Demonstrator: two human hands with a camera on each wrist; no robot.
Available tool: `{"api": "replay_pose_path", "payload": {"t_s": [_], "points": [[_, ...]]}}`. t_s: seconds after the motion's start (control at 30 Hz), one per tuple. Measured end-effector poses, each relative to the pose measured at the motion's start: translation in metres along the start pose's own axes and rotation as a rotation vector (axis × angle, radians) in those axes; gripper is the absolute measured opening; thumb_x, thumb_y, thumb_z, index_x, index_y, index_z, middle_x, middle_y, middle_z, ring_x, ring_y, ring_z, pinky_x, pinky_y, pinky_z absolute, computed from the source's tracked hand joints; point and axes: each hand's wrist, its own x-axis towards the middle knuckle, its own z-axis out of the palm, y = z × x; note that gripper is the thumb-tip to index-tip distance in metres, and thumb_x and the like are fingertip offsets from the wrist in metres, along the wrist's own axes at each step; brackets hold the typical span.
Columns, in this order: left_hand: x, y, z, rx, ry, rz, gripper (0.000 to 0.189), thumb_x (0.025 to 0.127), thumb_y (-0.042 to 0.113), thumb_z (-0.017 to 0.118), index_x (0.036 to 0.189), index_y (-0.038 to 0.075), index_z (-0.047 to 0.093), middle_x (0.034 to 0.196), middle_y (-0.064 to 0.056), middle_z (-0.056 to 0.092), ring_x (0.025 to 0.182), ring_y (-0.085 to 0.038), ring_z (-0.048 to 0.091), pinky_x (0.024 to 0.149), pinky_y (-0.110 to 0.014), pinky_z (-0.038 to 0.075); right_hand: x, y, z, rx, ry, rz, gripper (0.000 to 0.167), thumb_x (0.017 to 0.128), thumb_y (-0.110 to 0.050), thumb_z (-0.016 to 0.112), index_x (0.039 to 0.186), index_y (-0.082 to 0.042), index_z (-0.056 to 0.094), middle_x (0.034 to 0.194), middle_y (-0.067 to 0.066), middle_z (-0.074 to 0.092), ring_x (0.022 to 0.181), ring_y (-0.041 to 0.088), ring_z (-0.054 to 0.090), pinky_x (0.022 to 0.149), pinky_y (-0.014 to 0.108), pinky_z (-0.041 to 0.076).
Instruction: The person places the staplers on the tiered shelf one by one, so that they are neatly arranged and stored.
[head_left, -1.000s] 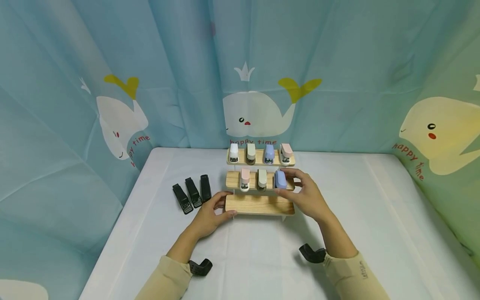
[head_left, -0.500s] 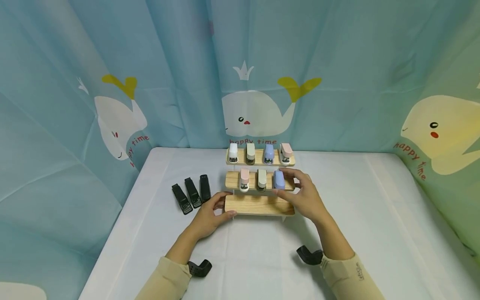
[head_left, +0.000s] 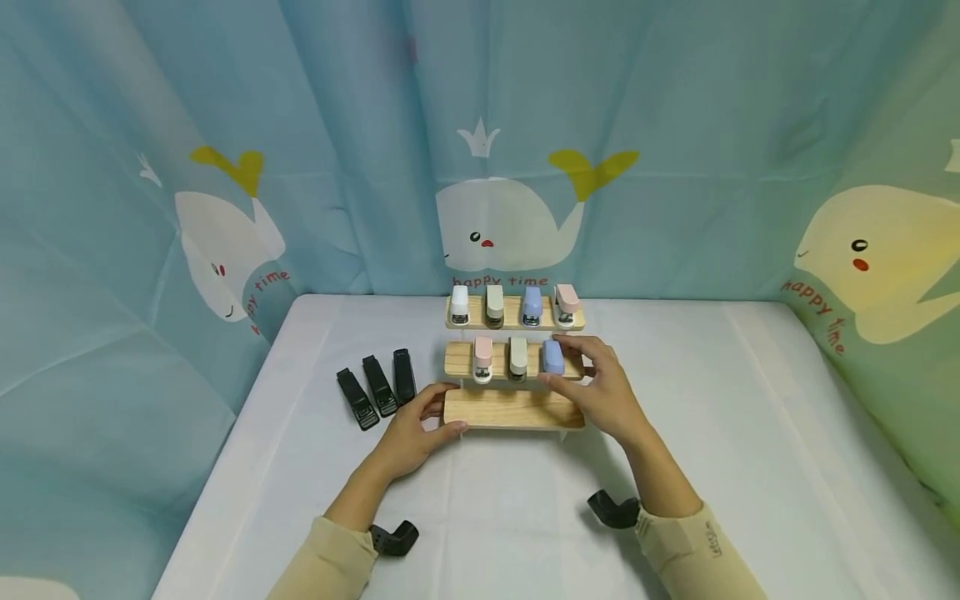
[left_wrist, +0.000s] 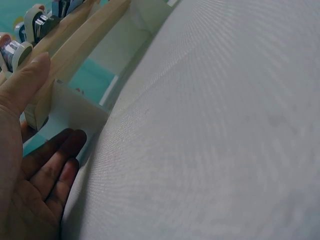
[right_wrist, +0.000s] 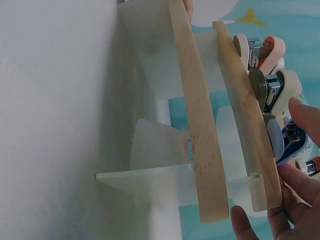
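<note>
In the head view my left hand (head_left: 408, 437) grips the left end of the bottom wooden shelf (head_left: 513, 409) of a three-tier display stand. Its thumb (left_wrist: 30, 80) lies along the wood in the left wrist view, the other fingers below and behind. My right hand (head_left: 603, 387) holds a blue mini stapler (head_left: 553, 357) at the right of the middle shelf (head_left: 459, 360), thumb in front and forefinger behind. Beside that stapler stand a beige one (head_left: 518, 358) and a pink one (head_left: 483, 358). The right wrist view shows the blue stapler (right_wrist: 295, 142) between the fingers, its base at the shelf.
On the top shelf (head_left: 476, 321) stand white (head_left: 460, 304), beige (head_left: 494, 305), blue (head_left: 532, 305) and pink (head_left: 566, 304) mini staplers. Three long black stapler-like items (head_left: 378, 386) lie left of the stand on the white-covered table (head_left: 712, 433). A whale-print curtain (head_left: 360, 125) hangs behind.
The blue stapler in my right hand has shifted slightly left and shows a little narrower. My left hand keeps its grip on the bottom shelf. The whole head view has drifted slightly.
</note>
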Motion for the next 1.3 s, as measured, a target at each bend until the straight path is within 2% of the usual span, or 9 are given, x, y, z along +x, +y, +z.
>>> {"api": "replay_pose_path", "payload": {"t_s": [0.23,0.73,1.0,1.3], "points": [[-0.0005,-0.0011,-0.0008,-0.006,-0.004,0.005,0.060,0.092,0.037,0.080,0.146,0.032,0.053,0.134,-0.004,0.070,0.128,-0.026,0.065,0.112,-0.054,0.048,-0.0008,-0.0012,0.0007,-0.006,0.009,0.007,0.061,0.091,-0.031,0.083,0.145,-0.015,0.058,0.141,0.008,0.056,0.129,0.029,0.042,0.100,0.045,0.041],[-0.0005,-0.0028,0.0002,-0.002,0.001,0.012,0.060,0.091,0.038,0.081,0.144,0.033,0.053,0.131,-0.001,0.071,0.125,-0.022,0.067,0.111,-0.051,0.048,-0.0017,-0.0021,0.0049,-0.027,0.056,-0.003,0.064,0.088,-0.029,0.085,0.144,-0.012,0.058,0.138,0.009,0.056,0.126,0.030,0.044,0.095,0.044,0.041],[-0.0009,-0.0027,0.0012,-0.002,0.004,-0.001,0.059,0.091,0.038,0.081,0.144,0.032,0.054,0.131,-0.002,0.071,0.127,-0.024,0.066,0.112,-0.052,0.048,-0.0036,0.0006,0.0046,-0.026,0.055,0.004,0.067,0.088,-0.030,0.085,0.145,-0.012,0.056,0.135,0.009,0.056,0.125,0.028,0.043,0.097,0.046,0.041],[-0.0006,-0.0030,0.0013,-0.005,0.011,0.013,0.058,0.092,0.036,0.080,0.145,0.031,0.054,0.133,-0.003,0.070,0.127,-0.024,0.066,0.110,-0.051,0.049,-0.0048,-0.0012,0.0030,-0.012,0.030,-0.014,0.067,0.090,-0.031,0.084,0.147,-0.014,0.054,0.138,0.009,0.055,0.127,0.029,0.043,0.100,0.049,0.042]]}}
